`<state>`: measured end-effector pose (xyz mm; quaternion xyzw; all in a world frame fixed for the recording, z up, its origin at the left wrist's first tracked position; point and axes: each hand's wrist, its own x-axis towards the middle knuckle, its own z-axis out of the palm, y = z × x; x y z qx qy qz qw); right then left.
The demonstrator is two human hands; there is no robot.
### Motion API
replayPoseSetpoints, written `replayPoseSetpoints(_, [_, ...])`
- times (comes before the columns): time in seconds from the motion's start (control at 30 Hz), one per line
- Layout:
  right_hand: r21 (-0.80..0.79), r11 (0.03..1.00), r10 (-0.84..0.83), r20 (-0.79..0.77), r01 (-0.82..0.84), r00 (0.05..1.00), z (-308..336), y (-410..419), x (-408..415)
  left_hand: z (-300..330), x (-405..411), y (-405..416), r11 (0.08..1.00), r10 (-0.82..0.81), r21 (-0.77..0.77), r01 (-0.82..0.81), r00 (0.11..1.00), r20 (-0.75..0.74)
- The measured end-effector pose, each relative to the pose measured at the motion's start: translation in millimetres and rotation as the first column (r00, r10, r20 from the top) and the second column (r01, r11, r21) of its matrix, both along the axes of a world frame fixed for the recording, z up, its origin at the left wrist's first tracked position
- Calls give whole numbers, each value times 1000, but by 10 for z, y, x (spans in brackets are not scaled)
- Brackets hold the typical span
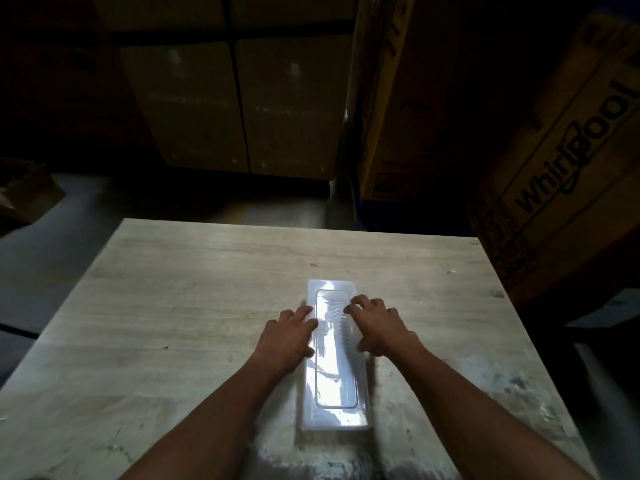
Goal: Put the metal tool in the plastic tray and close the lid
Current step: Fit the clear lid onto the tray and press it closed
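A long clear plastic tray (334, 393) lies lengthwise on the wooden table (173, 306), its transparent lid down on top. Through the lid I faintly make out a long metal tool (337, 327) with a toothed edge, washed out by glare. My left hand (289, 336) rests flat against the tray's left side, fingers spread on the lid's edge. My right hand (379, 327) presses on the right side of the lid, fingers spread and bent. Both hands sit around the tray's far half.
Large cardboard boxes (242, 105) stand stacked behind the table, and a printed appliance box (568, 168) leans at the right. The table's far edge (298, 225) lies beyond the tray. The near table surface is smeared with white marks. The room is dim.
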<state>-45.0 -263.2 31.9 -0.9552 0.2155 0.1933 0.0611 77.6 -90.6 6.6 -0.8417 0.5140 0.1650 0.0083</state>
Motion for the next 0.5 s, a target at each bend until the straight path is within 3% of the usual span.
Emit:
replayPoseSetpoints(0.2, [73,996,-52,-31,54,998,-32,-40,-13,21,51,-68,1000,-3,-4,4,999,45])
replayPoseSetpoints(0.5, [103,993,-43,-92,53,995,-81,-100,43,38,140,-153,997,12,77,-11,1000,-13])
